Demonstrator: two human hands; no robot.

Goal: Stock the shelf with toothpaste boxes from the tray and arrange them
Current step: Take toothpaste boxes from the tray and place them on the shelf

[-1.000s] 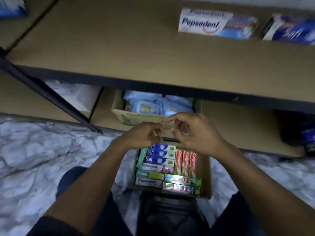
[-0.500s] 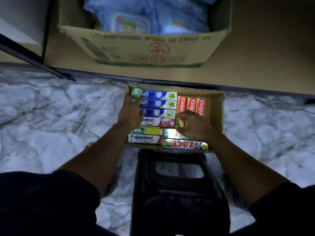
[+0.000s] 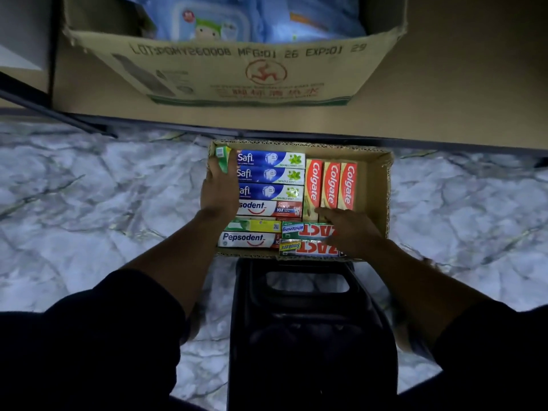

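Observation:
A shallow cardboard tray (image 3: 381, 185) sits on the marble floor below the shelf edge, packed with toothpaste boxes. Three blue Safi boxes (image 3: 271, 175) lie at its back, Pepsodent boxes (image 3: 249, 239) below them, three red Colgate boxes (image 3: 330, 185) stand on the right, and Zact boxes (image 3: 308, 231) lie at the front. My left hand (image 3: 218, 192) grips a green box (image 3: 222, 158) at the tray's left edge. My right hand (image 3: 348, 231) lies over the Zact boxes, its fingertips touching the lower ends of the Colgate boxes.
A big cardboard carton (image 3: 237, 69) of blue wipe packs stands on the bottom shelf (image 3: 459, 108) straight behind the tray. A black plastic stool (image 3: 308, 336) is between my knees. A dark slanted shelf brace (image 3: 56, 114) crosses at left.
My head has dropped from the upper shelf down to the tray. Both hands went from in front of the carton into the tray, the left onto the green box, the right to the Colgate boxes.

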